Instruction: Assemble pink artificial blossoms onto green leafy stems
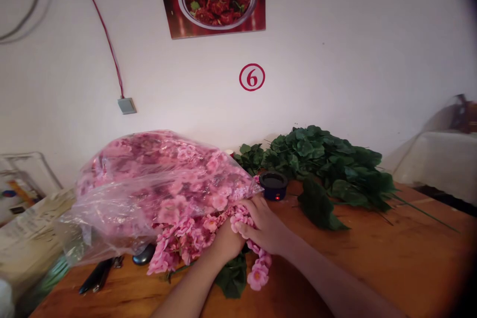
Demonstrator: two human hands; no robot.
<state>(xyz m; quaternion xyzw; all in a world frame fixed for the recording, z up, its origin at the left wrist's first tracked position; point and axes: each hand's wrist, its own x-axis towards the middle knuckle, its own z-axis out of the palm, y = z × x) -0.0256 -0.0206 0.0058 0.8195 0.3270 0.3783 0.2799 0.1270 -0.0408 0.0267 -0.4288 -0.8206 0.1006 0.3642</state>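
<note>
In the middle of the wooden table [320, 253], my right hand [270, 228] has its thumb and fingers closed round a strand of pink artificial blossoms [259, 276]. The strand's lower end hangs down beside my wrist. My left hand [231, 241] lies against it, among the pink flowers, with its fingers hidden behind blossoms and the right hand. Under the left wrist shows a dark green artificial leaf [233, 278]. A clear plastic bag [149, 184] full of pink artificial flowers bulges on the left, and loose pink sprays [182, 243] spill from it toward my left forearm.
Just beyond my hands stands a small dark blue pot [275, 191] with a red light and dark contents. Green artificial leaves [316, 154] are piled at the back right, one big leaf [316, 203] nearer. A black tool [96, 276] and dark rounded object [143, 254] lie front left.
</note>
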